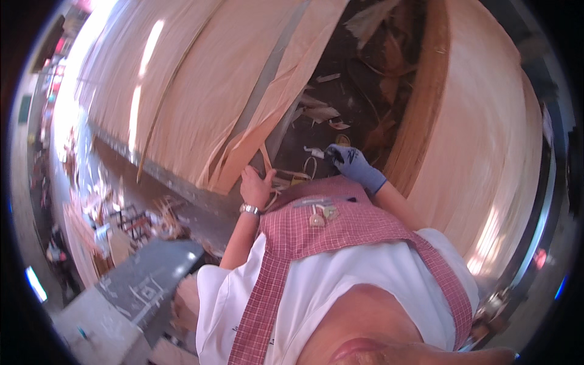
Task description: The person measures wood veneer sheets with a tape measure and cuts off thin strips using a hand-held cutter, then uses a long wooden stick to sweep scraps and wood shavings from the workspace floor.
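Veneer handling, seen from above. The left hand (255,187) (bare, a watch at the wrist) lies at the torn lower edge of the large veneer sheet (201,91), fingers curled against a narrow hanging strip (240,161); whether it truly pinches the strip or only presses on it cannot be told. The right hand (354,165), in a blue-grey glove, is held over the dark gap (359,79) between this sheet and a second curved stack of veneer (486,152) on the right, its fingers bent together, seemingly around a small dark object that is too small to identify. Offcuts and pale scraps (322,112) litter the gap.

To work the split edge well, the judgement here is: keep the left hand flat and close to the tear so the thin wood does not run further along the grain, draw the strip along its length and not across it, and keep the gloved hand clear of the splintered edges.
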A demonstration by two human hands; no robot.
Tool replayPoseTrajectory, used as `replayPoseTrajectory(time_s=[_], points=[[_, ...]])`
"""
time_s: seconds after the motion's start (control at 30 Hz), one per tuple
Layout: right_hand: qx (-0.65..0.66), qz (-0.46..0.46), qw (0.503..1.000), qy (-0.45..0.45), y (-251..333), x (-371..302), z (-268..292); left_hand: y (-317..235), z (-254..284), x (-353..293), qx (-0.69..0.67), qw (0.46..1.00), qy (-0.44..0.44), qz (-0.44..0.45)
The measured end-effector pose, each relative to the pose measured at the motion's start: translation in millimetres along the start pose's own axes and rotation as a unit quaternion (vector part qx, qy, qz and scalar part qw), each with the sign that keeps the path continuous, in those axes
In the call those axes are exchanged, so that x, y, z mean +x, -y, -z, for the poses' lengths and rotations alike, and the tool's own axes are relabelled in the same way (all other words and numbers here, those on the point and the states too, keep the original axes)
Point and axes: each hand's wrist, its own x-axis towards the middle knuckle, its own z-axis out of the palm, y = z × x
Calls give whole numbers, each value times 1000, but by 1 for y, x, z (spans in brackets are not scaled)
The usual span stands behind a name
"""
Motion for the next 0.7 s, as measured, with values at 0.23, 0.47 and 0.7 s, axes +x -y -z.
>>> replayPoseTrajectory(time_s=[0.23, 0.47, 0.7], points=[[165, 39, 971, 166, -68, 89, -2, -23, -32, 20, -29, 986, -85, 140], [349, -16, 870, 349, -38, 157, -21, -39, -62, 21, -432, 847, -68, 304], [315, -80, 824, 464, -10, 167, -16, -85, -49, 33, -637, 690, -60, 338]])
